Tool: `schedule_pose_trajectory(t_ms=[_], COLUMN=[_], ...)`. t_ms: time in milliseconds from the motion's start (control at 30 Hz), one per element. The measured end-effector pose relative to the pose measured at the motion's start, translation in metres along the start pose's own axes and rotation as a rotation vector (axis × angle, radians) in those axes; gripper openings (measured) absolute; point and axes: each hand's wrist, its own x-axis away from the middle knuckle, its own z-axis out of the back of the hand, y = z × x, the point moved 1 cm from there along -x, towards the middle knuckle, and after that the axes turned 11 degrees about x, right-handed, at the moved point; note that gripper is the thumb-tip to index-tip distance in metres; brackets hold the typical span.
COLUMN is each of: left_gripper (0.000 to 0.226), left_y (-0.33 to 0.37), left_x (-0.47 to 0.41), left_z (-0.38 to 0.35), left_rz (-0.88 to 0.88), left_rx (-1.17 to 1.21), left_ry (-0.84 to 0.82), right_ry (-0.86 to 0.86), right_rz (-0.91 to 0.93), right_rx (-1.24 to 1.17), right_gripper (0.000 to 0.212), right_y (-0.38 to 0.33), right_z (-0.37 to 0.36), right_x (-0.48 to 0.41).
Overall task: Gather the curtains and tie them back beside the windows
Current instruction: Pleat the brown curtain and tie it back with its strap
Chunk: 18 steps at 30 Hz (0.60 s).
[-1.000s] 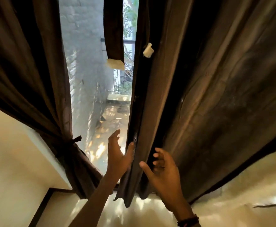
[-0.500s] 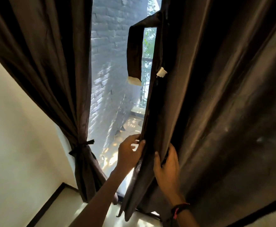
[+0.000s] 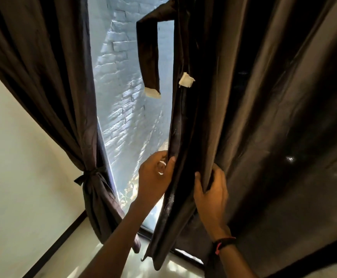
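Note:
Two dark brown curtains frame a tall window (image 3: 131,109). The left curtain (image 3: 49,81) is gathered and knotted with a dark tie (image 3: 92,174) beside the white wall. The right curtain (image 3: 263,127) hangs loose. My left hand (image 3: 155,175) pinches its inner edge, thumb in front and fingers behind. My right hand (image 3: 210,189) grips a fold of the same curtain just to the right. A brown tie-back strap (image 3: 149,57) with a pale tip dangles from the curtain's edge above my hands, and a second pale patch (image 3: 186,80) sits on the edge.
A white wall (image 3: 17,167) with a dark skirting board runs along the left. The pale floor (image 3: 95,251) lies below, sunlit near the window's dark bottom frame (image 3: 185,255). Outside the glass stands a grey brick wall.
Both hands went from open and just off the right curtain's edge to closed on it. The view tilted upward and moved closer to the window.

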Motion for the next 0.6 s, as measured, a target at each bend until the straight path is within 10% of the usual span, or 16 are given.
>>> schedule_pose_trajectory(t_ms=[167, 600], left_gripper=[0.007, 0.018], left_y=[0.000, 0.020], left_x=[0.006, 0.038], left_z=[0.045, 0.053], left_rz=[-0.017, -0.027], left_rx=[-0.157, 0.134], left_ry=[0.324, 0.009], right_ry=[0.157, -0.102], right_rz=[-0.060, 0.293], right_rx=[0.011, 0.390], right_gripper=[0.039, 0.077], right_y=[0.003, -0.046], right_z=[0.011, -0.022], right_x=[0.009, 0.072])
